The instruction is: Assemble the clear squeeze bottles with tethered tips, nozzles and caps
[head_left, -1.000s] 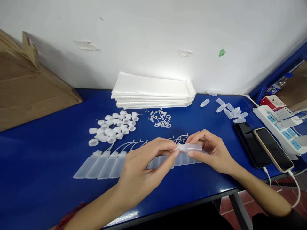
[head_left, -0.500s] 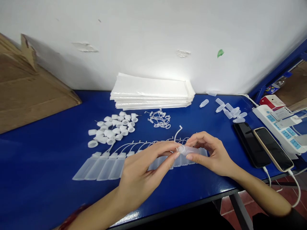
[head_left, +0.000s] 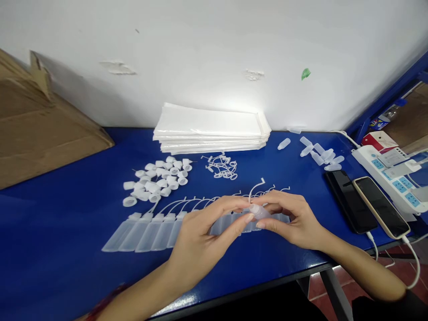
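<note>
1. left hand (head_left: pixel 203 236): entering from 7 o'clock; thumb and forefinger pinched shut on the neck end of small bottle (head_left: pixel 260 212); remaining fingers loosely curled below.
2. right hand (head_left: pixel 294 220): entering from 4 o'clock; thumb and fingers closed round the body of small bottle, fingertips almost meeting those of left hand.
3. small bottle: translucent plastic, roughly level, held just above blue table (head_left: pixel 67 214) near centre of view, directly over row of bottles (head_left: pixel 143 232).
4. thin white tube (head_left: pixel 256 187): curved, rising toward 12 o'clock from just behind the pinching fingertips; whether joined to small bottle, cannot tell.
5. row of bottles: translucent, side by side on blue table, running from 9 o'clock of the hands to beneath them; thin tubes fanning toward 12 o'clock.
6. pile of white caps (head_left: pixel 158 180): at 10 o'clock of the hands, near row of bottles.
7. tangle of white rings (head_left: pixel 222 166): at 12 o'clock of left hand, just beside pile of white caps.
8. stack of clear bags (head_left: pixel 210 129): flat, at 12 o'clock, against the wall.
9. loose bottles (head_left: pixel 321 154): scattered at 1 o'clock of right hand.
10. two phones (head_left: pixel 346 200): side by side at 3 o'clock, cables attached at the near ends.
11. power strip (head_left: pixel 388 178): white, at 3 o'clock, just beyond two phones.
12. cardboard box (head_left: pixel 40 125): at 10 o'clock, far edge of blue table.
</note>
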Demonstrator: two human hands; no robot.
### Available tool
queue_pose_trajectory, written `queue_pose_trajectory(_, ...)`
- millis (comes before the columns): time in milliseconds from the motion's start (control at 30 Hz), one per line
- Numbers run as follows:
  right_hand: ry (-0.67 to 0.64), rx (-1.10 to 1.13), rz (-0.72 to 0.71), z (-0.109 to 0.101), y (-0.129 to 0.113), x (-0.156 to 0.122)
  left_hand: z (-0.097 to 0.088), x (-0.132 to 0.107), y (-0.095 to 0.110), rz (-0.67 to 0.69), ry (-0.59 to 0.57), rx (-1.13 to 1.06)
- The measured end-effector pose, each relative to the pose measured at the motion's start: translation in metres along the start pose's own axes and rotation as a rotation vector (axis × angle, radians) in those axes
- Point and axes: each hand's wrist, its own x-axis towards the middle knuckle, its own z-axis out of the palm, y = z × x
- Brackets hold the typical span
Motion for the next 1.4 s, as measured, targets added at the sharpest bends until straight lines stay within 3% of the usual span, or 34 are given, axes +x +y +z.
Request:
queue_pose_trajectory(133, 0.039, 0.065, 0.123, 0.001, 0.0, -0.002, 0.0, -0.001, -0.005, 0.064, -0.029, 0.064)
queue_pose_trajectory(300, 0.1, 0.258, 0.291, -0.001, -0.004, 0.001, 0.003, 0.001, -0.007, 0.321, -0.038, 0.305)
queue_pose_trajectory(467, 0.221, 0.36, 0.328, -0.009, -0.002, 0.006, 0.015, 0.01, -0.002, 0.5, -0.146, 0.5)
queue_pose_trajectory(633, 0.358, 0.38, 0.325, -0.021, -0.001, 0.011, 0.032, 0.031, 0.001, 0.577, -0.122, 0.491)
queue_pose_trajectory(800, 0.405, 0.447, 0.393, -0.037, -0.008, 0.013, 0.044, 0.054, -0.002, 0.672, -0.101, 0.443)
queue_pose_trajectory(1067, 0.378, 0.443, 0.436, -0.049, -0.01, 0.012, 0.052, 0.067, 0.002, 0.636, -0.097, 0.346)
queue_pose_trajectory(1167, 0.376, 0.333, 0.414, -0.051, -0.01, 0.012, 0.052, 0.067, 0.003, 0.619, -0.112, 0.324)
queue_pose_trajectory(1300, 0.584, -0.025, 0.266, -0.056, -0.008, 0.012, 0.057, 0.059, 0.001, 0.609, -0.21, 0.293)
queue_pose_trajectory(1400, 0.738, -0.218, 0.21, -0.065, -0.006, 0.014, 0.066, 0.05, -0.001, 0.514, -0.381, 0.31)
